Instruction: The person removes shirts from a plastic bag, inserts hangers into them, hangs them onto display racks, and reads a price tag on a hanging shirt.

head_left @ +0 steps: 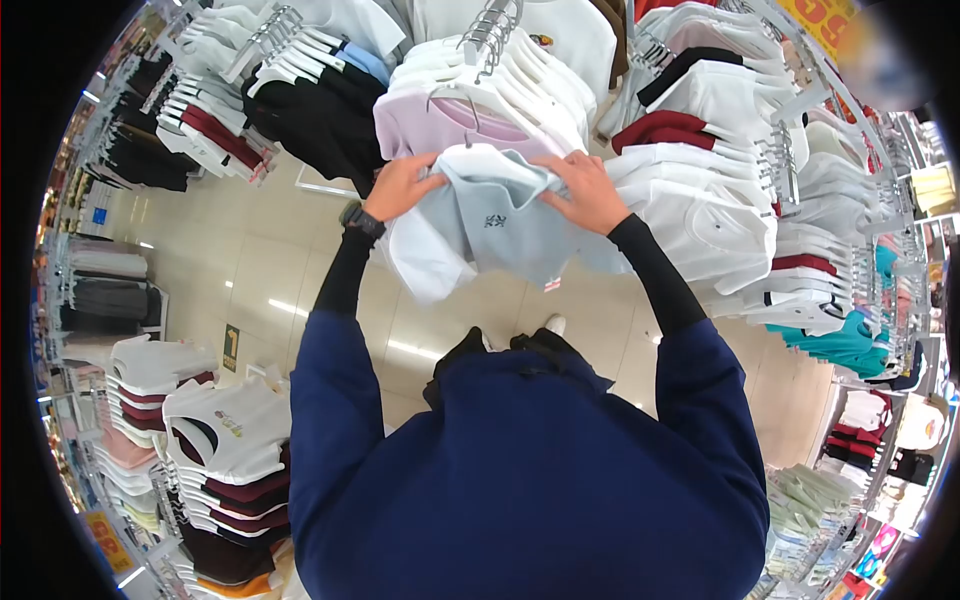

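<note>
A light grey-blue T-shirt [515, 232] with a small dark print on its chest is on a white hanger [474, 157] in front of me. My left hand [402, 187] grips the shirt and hanger at one shoulder, thumb on top. At the other shoulder my right hand [590, 192] pinches the fabric near the collar. A small red and white tag [553, 285] hangs at the shirt's lower edge. Just behind the collar is a lilac shirt [440, 122] on the rack. White cloth [420, 262] hangs below my left hand.
White shirts [560, 85] hang on a metal rack arm [492, 30] ahead. More shirts hang to the right [705, 205], and black ones [315, 115] to the left. Behind on the left is a rack of white and maroon shirts [235, 430]. Tiled floor [250, 250] lies between the racks.
</note>
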### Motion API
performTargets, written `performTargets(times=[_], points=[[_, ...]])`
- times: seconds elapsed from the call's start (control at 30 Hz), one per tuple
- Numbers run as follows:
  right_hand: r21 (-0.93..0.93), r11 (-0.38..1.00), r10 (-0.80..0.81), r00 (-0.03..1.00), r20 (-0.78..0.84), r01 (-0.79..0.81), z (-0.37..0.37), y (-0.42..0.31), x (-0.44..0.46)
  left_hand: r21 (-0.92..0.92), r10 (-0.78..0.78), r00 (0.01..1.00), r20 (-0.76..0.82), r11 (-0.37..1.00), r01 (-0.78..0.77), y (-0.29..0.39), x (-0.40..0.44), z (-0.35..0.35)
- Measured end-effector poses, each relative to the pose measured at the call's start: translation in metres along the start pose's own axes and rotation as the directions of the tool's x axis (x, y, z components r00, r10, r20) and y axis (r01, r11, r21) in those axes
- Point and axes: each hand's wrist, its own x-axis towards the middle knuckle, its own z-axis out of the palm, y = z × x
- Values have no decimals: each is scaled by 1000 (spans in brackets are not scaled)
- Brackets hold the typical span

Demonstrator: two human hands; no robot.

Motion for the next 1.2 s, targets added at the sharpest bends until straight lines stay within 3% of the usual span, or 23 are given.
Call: performTargets(times=[0.07, 0.17, 0.2, 0.3, 0.43, 0.5, 0.6, 0.7, 0.83, 0.97, 1.07, 1.2], points=[[68, 997, 31, 995, -94, -25, 3, 9, 17, -19, 71, 997, -37, 997, -72, -11, 24, -8], [32, 986, 169, 979, -119, -166, -2, 3, 34, 40, -4, 999, 38, 999, 3, -17, 57, -23], [29, 994, 111, 974, -196, -108, 2, 10, 38, 76, 84, 996, -43, 994, -81, -33, 67, -19], [14, 977, 211, 967, -145, -211, 10, 15, 43, 134, 50, 998, 27, 990, -53, -38, 84, -19], [3, 974, 227, 969, -101, -228, 36, 35, 49, 163, 2, 1000, 19, 987, -5, -53, 84, -10], [33, 978, 208, 973, -99, -206, 44, 42, 51, 181, 55, 998, 28, 982, -60, -69, 84, -7], [114, 973, 211, 974, -81, -201, 49, 47, 58, 260, -39, 996, 83, 966, 16, -64, 79, -24], [250, 954, 196, 976, -97, -167, 49, 47, 63, 404, 14, 1000, -7, 915, -10, -98, 61, -35], [247, 955, 198, 974, -112, -165, 59, 59, 46, 444, -204, 978, 44, 881, 164, -114, 46, -62], [189, 939, 299, 954, -28, -289, 70, 71, 21, 437, -62, 997, -48, 896, 77, -132, 39, -67], [153, 941, 320, 940, -115, -302, 86, 75, 7, 280, -161, 987, -2, 947, 155, -141, 35, -74], [168, 912, 403, 894, -195, -375, 98, 77, -4, 220, -245, 961, 125, 952, 214, -141, 32, -79]])
